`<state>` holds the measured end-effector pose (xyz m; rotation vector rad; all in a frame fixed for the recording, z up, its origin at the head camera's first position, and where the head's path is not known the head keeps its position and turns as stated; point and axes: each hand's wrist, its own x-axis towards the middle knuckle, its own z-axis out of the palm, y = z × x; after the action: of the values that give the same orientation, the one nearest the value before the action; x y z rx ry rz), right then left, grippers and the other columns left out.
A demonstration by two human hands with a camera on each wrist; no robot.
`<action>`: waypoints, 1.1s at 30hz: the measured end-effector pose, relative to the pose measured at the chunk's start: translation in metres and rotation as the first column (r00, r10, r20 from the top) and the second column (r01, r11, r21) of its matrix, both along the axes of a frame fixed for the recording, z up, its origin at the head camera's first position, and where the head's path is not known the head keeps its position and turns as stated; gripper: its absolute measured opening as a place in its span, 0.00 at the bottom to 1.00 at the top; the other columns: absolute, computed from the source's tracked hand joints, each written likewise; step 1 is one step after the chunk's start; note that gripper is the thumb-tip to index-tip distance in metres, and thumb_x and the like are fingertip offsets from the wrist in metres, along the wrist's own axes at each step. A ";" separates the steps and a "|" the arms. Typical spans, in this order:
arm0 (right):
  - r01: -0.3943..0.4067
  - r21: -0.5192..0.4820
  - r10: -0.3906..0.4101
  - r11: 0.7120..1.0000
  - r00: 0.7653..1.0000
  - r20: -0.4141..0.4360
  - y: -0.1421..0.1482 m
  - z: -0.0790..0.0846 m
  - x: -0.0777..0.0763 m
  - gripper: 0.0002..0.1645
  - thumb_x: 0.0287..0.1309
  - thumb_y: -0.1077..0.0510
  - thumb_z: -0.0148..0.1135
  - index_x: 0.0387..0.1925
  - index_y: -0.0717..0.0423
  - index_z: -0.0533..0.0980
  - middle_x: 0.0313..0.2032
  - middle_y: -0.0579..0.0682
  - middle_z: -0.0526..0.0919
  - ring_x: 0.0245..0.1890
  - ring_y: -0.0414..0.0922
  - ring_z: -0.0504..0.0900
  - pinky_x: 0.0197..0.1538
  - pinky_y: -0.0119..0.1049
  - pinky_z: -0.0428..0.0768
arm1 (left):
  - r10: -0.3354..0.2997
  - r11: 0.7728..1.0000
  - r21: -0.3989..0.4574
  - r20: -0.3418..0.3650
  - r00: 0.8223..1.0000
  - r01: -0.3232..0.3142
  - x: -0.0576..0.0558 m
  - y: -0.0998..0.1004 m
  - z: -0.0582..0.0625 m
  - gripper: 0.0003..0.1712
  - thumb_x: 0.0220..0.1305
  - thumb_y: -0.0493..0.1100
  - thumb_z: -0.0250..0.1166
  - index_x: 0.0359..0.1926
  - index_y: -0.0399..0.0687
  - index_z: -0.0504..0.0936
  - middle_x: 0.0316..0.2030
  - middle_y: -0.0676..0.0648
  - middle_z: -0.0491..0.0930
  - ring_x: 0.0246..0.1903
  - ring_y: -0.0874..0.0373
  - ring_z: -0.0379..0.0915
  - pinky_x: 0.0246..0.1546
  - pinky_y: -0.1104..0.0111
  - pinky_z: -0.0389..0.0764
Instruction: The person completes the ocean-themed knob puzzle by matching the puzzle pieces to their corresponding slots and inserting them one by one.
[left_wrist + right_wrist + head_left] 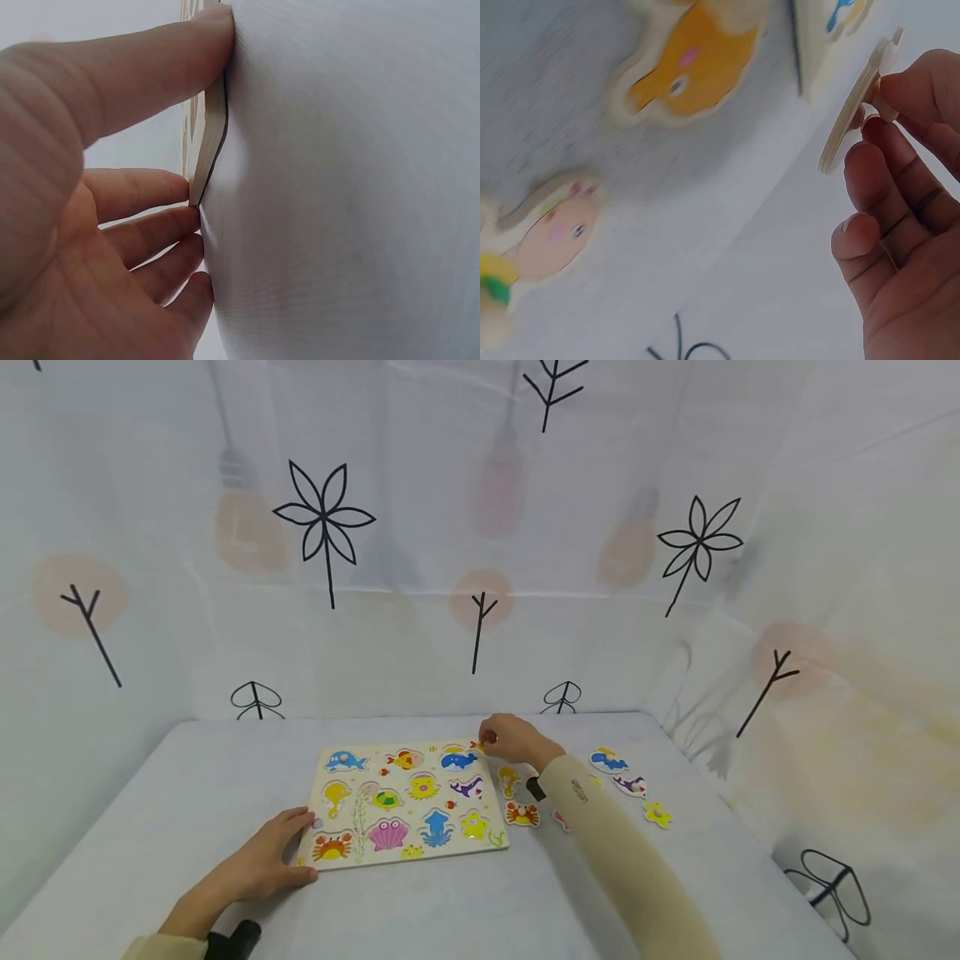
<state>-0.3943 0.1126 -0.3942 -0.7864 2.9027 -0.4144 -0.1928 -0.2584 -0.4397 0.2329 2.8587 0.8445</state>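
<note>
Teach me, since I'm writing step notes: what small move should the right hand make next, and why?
Probably move the right hand left over the board to find where its piece fits. It pinches a thin wooden piece at the board's far right corner, while the left hand holds the near left corner, seemingly steadying it.

Our left arm [168, 946] enters low, slanting forward and inward; the left hand [258, 860] lies low, left thumb [150, 71] well apart from four slightly bent left fingers [142, 232]. Our right arm [630, 860] stretches farther forward, angled leftward; in the right hand [517, 739], the right thumb [922, 86] pinches, lower right fingers [870, 180] bent, palm [922, 300] showing.
</note>
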 end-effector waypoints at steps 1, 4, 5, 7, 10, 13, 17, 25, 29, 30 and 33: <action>-0.005 -0.003 0.005 1.000 1.000 -0.001 -0.005 0.001 0.001 0.05 0.59 0.57 0.62 0.39 0.49 0.79 0.33 0.44 0.75 0.36 0.43 0.72 0.40 0.35 0.75 | -0.001 1.000 0.002 0.001 1.000 0.001 0.000 0.000 0.000 0.54 0.44 0.55 0.77 0.66 0.31 0.64 0.66 0.29 0.58 0.65 0.30 0.52 0.61 0.38 0.58; -0.020 -0.004 0.020 1.000 1.000 -0.005 -0.018 0.003 0.002 0.06 0.59 0.56 0.63 0.39 0.49 0.79 0.33 0.44 0.76 0.37 0.43 0.72 0.40 0.34 0.75 | 0.000 1.000 0.001 -0.002 1.000 0.000 0.000 0.000 0.000 0.54 0.44 0.56 0.77 0.66 0.32 0.64 0.66 0.29 0.58 0.65 0.30 0.52 0.61 0.38 0.59; -0.028 -0.003 0.028 1.000 1.000 -0.004 -0.022 0.003 0.003 0.06 0.60 0.56 0.63 0.39 0.49 0.79 0.33 0.44 0.75 0.37 0.43 0.72 0.40 0.34 0.75 | 0.001 1.000 0.001 -0.002 1.000 -0.001 0.000 0.000 0.000 0.54 0.43 0.56 0.77 0.66 0.32 0.64 0.66 0.30 0.58 0.65 0.30 0.52 0.61 0.38 0.59; -0.048 0.006 0.048 0.999 0.999 -0.012 -0.030 0.003 0.003 0.07 0.59 0.56 0.63 0.40 0.49 0.79 0.33 0.44 0.75 0.36 0.42 0.72 0.40 0.34 0.75 | 0.001 1.000 0.000 -0.004 1.000 -0.001 0.000 0.000 0.000 0.54 0.43 0.56 0.77 0.66 0.32 0.64 0.66 0.30 0.58 0.65 0.31 0.52 0.61 0.38 0.59; -0.083 0.004 0.083 0.997 0.996 -0.015 -0.043 0.002 0.003 0.07 0.59 0.56 0.63 0.40 0.49 0.80 0.33 0.43 0.75 0.36 0.42 0.72 0.40 0.33 0.75 | 0.000 1.000 0.008 -0.008 1.000 0.001 0.000 0.000 -0.001 0.54 0.43 0.55 0.77 0.66 0.31 0.64 0.66 0.30 0.58 0.65 0.31 0.52 0.61 0.38 0.59; -0.121 0.004 0.121 0.993 0.992 -0.022 -0.054 0.002 0.005 0.07 0.59 0.56 0.63 0.40 0.48 0.80 0.33 0.42 0.75 0.36 0.41 0.72 0.40 0.31 0.75 | -0.003 1.000 0.012 -0.011 1.000 0.003 0.001 -0.001 -0.001 0.54 0.44 0.55 0.77 0.65 0.31 0.64 0.66 0.30 0.58 0.65 0.30 0.52 0.61 0.38 0.59; -0.163 0.005 0.163 0.987 0.986 -0.025 -0.069 0.001 0.007 0.06 0.60 0.56 0.62 0.40 0.47 0.80 0.33 0.41 0.75 0.35 0.41 0.72 0.40 0.31 0.75 | -0.002 1.000 0.007 -0.009 1.000 0.002 0.000 -0.001 -0.001 0.54 0.43 0.55 0.77 0.66 0.32 0.64 0.66 0.30 0.58 0.65 0.30 0.52 0.61 0.38 0.59; -0.194 0.013 0.195 0.981 0.981 -0.018 -0.098 -0.001 0.009 0.05 0.61 0.54 0.62 0.39 0.45 0.80 0.33 0.40 0.75 0.36 0.39 0.71 0.39 0.30 0.74 | -0.011 1.000 0.011 -0.018 1.000 0.011 -0.001 -0.002 0.000 0.53 0.44 0.55 0.77 0.65 0.32 0.65 0.65 0.29 0.59 0.64 0.30 0.52 0.61 0.38 0.59; -0.196 0.006 0.196 0.981 0.981 0.003 -0.108 -0.002 0.009 0.05 0.61 0.55 0.62 0.39 0.46 0.80 0.33 0.41 0.75 0.35 0.39 0.71 0.38 0.30 0.73 | -0.004 1.000 0.005 -0.013 1.000 0.004 0.000 0.000 0.001 0.53 0.43 0.55 0.77 0.65 0.32 0.65 0.65 0.30 0.59 0.64 0.30 0.52 0.61 0.38 0.59; -0.197 0.003 0.197 0.980 0.980 0.004 -0.110 -0.002 0.008 0.05 0.61 0.55 0.62 0.39 0.46 0.80 0.33 0.41 0.75 0.35 0.40 0.71 0.38 0.30 0.73 | -0.002 1.000 0.004 -0.010 1.000 0.002 0.001 0.000 0.002 0.53 0.43 0.55 0.77 0.65 0.32 0.65 0.65 0.30 0.58 0.65 0.30 0.52 0.61 0.38 0.59; -0.188 -0.005 0.188 0.982 0.982 0.008 -0.115 -0.005 0.006 0.05 0.61 0.56 0.61 0.39 0.46 0.80 0.33 0.41 0.75 0.35 0.40 0.72 0.37 0.30 0.73 | 0.004 1.000 0.008 -0.002 1.000 -0.004 0.001 0.000 0.002 0.53 0.43 0.55 0.77 0.65 0.32 0.65 0.66 0.30 0.58 0.65 0.30 0.52 0.62 0.38 0.58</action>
<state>-0.3885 -0.0021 -0.3994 -1.0455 2.7863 -0.4031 -0.1915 -0.2584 -0.4373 0.2286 2.8596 0.8567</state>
